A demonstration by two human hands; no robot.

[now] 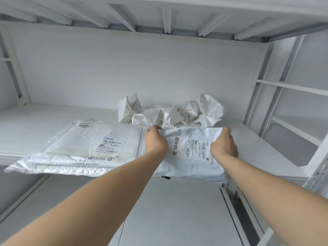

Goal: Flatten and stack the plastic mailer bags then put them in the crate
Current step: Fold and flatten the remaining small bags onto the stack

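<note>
A white plastic mailer bag [190, 157] with a barcode label lies on the white shelf [44, 118], its near edge hanging over the shelf front. My left hand [156, 141] grips its far left corner and my right hand [224, 144] grips its far right edge. To the left sits a stack of flattened mailer bags [85, 150], the top one a bubble mailer with a label, also overhanging the shelf edge. Behind my hands lies a heap of crumpled mailer bags [177, 112]. No crate is in view.
The shelf sits inside a white metal rack with a back wall [133, 71], an upper shelf [159, 13] overhead and a perforated upright [319, 174] at the right. A lower shelf [168, 210] shows below.
</note>
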